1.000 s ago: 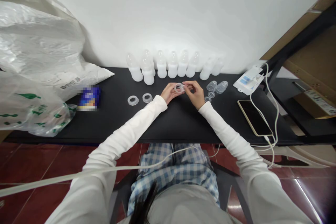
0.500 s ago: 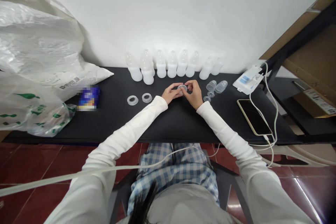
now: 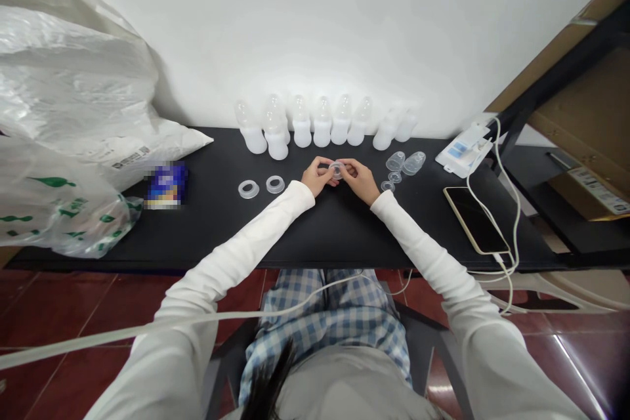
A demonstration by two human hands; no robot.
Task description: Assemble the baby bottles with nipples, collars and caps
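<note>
Two grips nearly closed: left hand [image 3: 315, 177] and right hand [image 3: 357, 180] pinch one clear plastic ring [image 3: 336, 169] above mid-counter [image 3: 335, 230].

Left hand [image 3: 317, 178] and right hand [image 3: 359, 182] meet at the fingertips [image 3: 329, 167], low over the middle of the view.

Both hands curl inward, palms turned toward each other, the fingers bent and drawn close in a small pinch, though the exact finger placement looks too small to tell for sure. Long white sleeves [image 3: 249, 246] cover both forearms down to the wrists [image 3: 306, 188], which bend slightly inward, and the arms angle in from elbows held well apart.
</note>
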